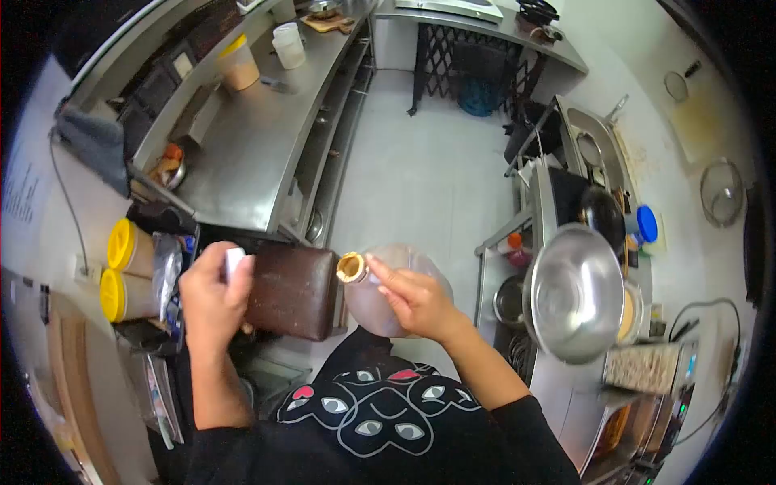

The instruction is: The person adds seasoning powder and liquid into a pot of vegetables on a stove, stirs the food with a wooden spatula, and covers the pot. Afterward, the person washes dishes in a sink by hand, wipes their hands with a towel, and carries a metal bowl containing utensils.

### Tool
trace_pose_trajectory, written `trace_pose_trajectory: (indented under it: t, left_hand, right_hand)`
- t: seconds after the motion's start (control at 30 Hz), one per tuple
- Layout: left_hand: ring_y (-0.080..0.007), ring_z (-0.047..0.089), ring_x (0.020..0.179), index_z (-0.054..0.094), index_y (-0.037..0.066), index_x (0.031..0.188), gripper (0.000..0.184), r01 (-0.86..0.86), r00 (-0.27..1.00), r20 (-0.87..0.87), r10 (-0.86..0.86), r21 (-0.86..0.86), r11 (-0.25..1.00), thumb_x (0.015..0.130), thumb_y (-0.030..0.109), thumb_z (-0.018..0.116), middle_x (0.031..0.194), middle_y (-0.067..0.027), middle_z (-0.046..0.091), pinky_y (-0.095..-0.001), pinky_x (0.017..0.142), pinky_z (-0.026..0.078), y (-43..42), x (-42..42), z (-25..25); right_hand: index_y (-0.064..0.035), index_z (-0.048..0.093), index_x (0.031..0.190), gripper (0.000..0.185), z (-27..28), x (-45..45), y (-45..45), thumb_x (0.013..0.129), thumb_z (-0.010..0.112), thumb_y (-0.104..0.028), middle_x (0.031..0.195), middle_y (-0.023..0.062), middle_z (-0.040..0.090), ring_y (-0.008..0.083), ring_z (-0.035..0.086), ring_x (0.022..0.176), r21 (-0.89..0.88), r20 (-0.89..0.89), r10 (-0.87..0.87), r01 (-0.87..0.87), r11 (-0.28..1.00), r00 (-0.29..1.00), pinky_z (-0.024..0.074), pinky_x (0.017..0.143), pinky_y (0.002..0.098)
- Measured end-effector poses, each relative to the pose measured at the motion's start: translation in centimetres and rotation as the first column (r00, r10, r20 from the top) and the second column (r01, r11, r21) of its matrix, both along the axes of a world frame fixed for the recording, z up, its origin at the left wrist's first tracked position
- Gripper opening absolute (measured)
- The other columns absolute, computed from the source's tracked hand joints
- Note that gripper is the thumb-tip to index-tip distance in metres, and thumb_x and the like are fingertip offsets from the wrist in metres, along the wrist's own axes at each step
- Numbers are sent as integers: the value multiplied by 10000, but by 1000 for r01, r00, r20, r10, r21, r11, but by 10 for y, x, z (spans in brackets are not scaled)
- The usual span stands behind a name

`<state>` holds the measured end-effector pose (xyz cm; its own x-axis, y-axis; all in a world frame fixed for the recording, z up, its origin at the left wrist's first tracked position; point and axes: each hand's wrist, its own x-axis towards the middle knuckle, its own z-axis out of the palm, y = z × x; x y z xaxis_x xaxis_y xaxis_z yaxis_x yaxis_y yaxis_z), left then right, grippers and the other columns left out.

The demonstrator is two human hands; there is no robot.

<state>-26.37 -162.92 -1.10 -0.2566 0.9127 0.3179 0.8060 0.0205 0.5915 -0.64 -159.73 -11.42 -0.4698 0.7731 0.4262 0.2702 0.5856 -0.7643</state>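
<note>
My right hand (416, 303) has its fingers closed around the neck of a large translucent plastic jug (380, 305). The jug's round open mouth (351, 267) points left and up, with a yellow-brown rim. Out to the left, my left hand (212, 295) is closed on a small white object (234, 260) between thumb and fingers. Most of that object is hidden, so its kind does not show. A brown padded stool seat (291, 289) lies between the two hands, below them.
Left of me runs a steel counter (250, 153) with a yellow-rimmed tub (238, 65) on it. Two yellow-lidded tubs (129, 246) stand near my left hand. On the right are a large steel bowl (575, 291) and a sink (594, 133). Tiled floor (424, 170) stretches ahead.
</note>
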Motion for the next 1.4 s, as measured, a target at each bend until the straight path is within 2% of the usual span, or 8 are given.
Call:
trace_pose_trajectory:
  t: [0.17,0.43,0.57,0.7,1.03,1.13,1.27,1.4]
  left_hand:
    - [-94,442,559,581,-23,851,188,-94,994,48,96,-47,994,829,163,589,608,-40,502,-253,521,381,142,-50,-33]
    - [-137,513,579,595,-11,868,232,255,966,74,-250,-86,963,776,195,652,650,-90,554,-274,552,423,396,39,-24]
    - [-93,476,568,586,-15,877,193,257,964,93,-250,-75,963,796,156,625,619,-50,525,-255,530,399,491,62,-27]
    - [-118,458,542,603,-17,862,244,73,993,101,-64,-95,993,779,208,650,599,-73,535,-273,516,393,557,45,-48]
    - [-83,393,504,592,-16,829,204,-269,946,136,295,-182,946,844,187,576,542,-11,449,-261,469,343,670,-12,-80]
    - [-92,453,462,571,25,872,234,-206,728,608,317,-247,947,884,252,518,630,-33,511,-237,400,364,735,-21,-94]
    - [-132,520,458,539,54,963,294,-91,198,963,183,-168,982,912,322,431,736,-86,566,-235,349,399,880,-4,-95]
    - [-120,511,445,506,96,845,201,339,280,960,-19,-81,937,900,258,399,661,-63,556,-225,322,376,1051,23,-64]
  right_hand:
    - [-130,503,1260,486,-8,24,148,790,592,-41,776,141,602,259,583,650,-22,-40,-181,180,983,983,472,614,328]
    - [-101,561,1199,461,15,118,317,768,586,61,683,94,540,148,484,584,53,15,-555,554,831,832,419,588,237]
    - [-40,548,1191,396,23,171,409,806,552,55,887,136,643,152,582,751,128,-13,-675,670,731,738,441,730,237]
    - [-10,543,1185,368,44,210,520,824,510,55,1044,198,621,185,612,926,112,22,-621,615,780,783,436,819,259]
    - [-25,540,1186,325,119,246,818,868,479,6,1183,129,567,148,530,1074,83,63,-528,523,849,847,383,920,246]
    - [-19,541,1185,334,150,252,873,860,472,10,1189,105,567,148,528,1081,144,63,-591,578,803,804,376,940,258]
    - [-12,550,1177,326,174,265,938,860,476,5,1174,97,578,139,536,1060,70,37,-658,655,752,752,388,924,255]
    - [-5,555,1169,322,184,280,984,857,477,9,1169,102,581,146,538,1060,39,23,-655,654,756,755,388,925,258]
